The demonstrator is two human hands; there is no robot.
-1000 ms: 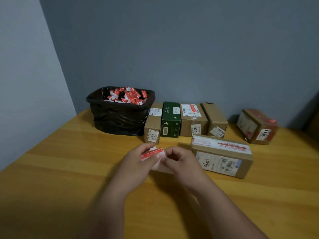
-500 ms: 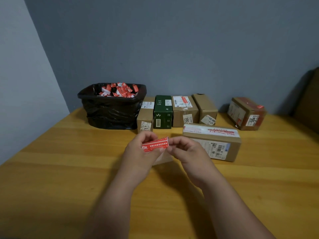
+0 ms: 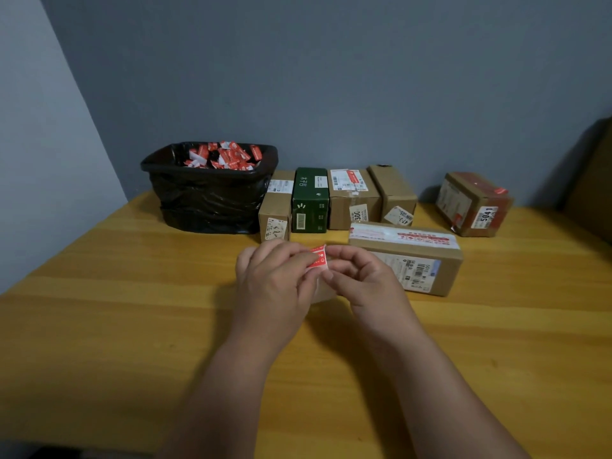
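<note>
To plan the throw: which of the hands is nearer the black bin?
Left. The left hand is in front of the black bin, slightly right; the right hand is farther right.

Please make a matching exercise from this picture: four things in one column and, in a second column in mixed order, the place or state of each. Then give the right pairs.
Things
1. red sticker
2. black bin
3. green box
4. box marked 5041

Places or states
A. stands alone toward the far right of the table
B. pinched between the left hand and the right hand
C. second from the left in the row of boxes
D. holds many red and white paper scraps

Pairs: 1-B, 2-D, 3-C, 4-A
</note>
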